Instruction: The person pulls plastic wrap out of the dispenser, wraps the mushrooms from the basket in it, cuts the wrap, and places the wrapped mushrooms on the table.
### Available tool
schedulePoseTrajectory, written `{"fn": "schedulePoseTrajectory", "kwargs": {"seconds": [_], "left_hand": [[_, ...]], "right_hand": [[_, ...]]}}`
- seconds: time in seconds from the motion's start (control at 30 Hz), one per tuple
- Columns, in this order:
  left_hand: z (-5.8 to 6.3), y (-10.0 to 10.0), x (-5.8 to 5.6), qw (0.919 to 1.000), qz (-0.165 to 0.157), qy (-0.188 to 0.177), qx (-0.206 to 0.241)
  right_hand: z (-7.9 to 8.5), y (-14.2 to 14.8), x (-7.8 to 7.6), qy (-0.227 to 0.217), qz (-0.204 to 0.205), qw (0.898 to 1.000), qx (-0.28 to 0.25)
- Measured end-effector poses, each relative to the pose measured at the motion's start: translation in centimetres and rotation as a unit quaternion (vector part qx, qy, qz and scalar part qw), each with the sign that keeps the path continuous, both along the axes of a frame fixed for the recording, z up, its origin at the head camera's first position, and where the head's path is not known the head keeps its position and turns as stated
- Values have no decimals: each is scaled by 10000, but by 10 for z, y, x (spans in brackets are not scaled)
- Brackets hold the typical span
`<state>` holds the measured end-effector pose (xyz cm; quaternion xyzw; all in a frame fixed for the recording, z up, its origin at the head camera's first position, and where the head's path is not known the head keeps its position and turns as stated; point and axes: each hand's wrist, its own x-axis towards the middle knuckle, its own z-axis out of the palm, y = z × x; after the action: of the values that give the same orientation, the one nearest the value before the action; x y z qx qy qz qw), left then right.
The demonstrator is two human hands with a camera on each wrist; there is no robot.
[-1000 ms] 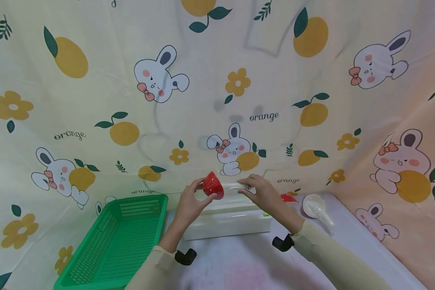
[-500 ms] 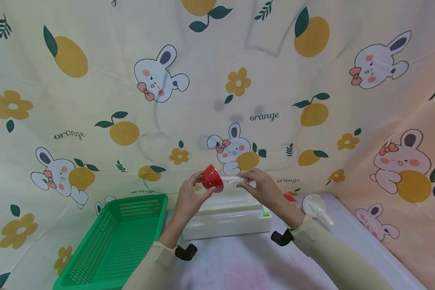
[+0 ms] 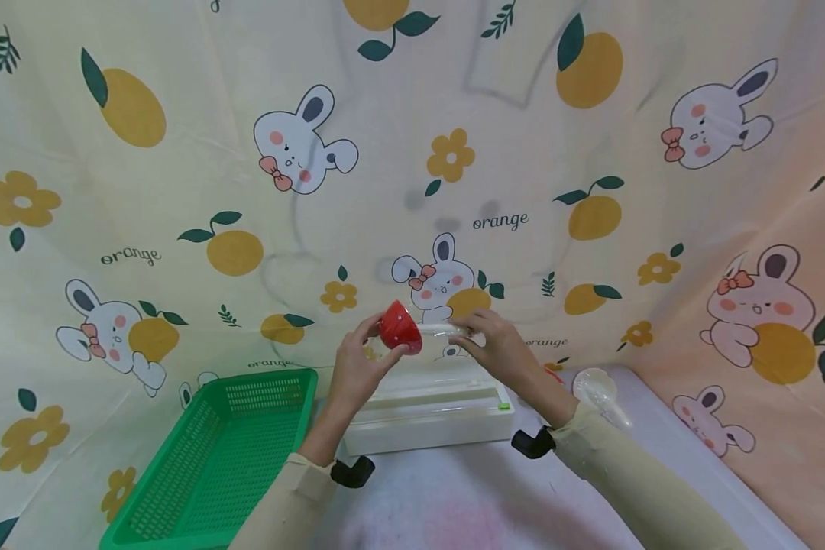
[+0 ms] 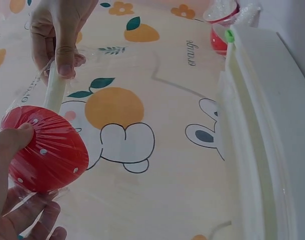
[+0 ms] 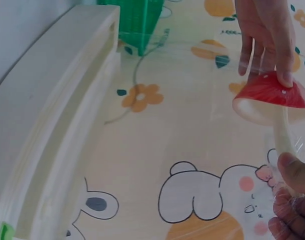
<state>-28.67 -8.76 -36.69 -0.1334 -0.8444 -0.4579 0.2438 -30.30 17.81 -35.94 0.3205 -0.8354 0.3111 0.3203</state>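
Above the table the left hand (image 3: 359, 363) holds the red, white-dotted cap of a mushroom-shaped piece (image 3: 400, 328), thumb on the cap. The right hand (image 3: 498, 347) pinches the far end of its pale stem (image 4: 55, 92), together with clear film. Stretched tight and wrinkled over the cap in the left wrist view is clear cling film (image 4: 40, 162). Seen from the right wrist, the cap is hollow and pale inside. Below the hands stands a white cling film box (image 3: 429, 431) with a green slider; a faint sheet of film seems to reach from it to the piece.
A green perforated basket (image 3: 309, 428) stands left of the box. At the right, a pale film-wrapped piece (image 3: 596, 389) with a round head and handle lies on the white table (image 3: 454, 496). Behind the right forearm shows a bit of red. A printed cloth (image 3: 385, 214) hangs behind.
Both hands have risen with the mushroom-shaped piece, away from the box. The stem now shows level between the hands, and the cap faces left.
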Motion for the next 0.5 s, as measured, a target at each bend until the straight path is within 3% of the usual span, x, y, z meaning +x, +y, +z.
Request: {"fn": "schedulePoseTrajectory", "kwargs": {"seconds": [0.5], "left_hand": [[8,-4,14,9999,-109,51,61]], "right_hand": [[12,-1,14,3,113,9998,-162]]}}
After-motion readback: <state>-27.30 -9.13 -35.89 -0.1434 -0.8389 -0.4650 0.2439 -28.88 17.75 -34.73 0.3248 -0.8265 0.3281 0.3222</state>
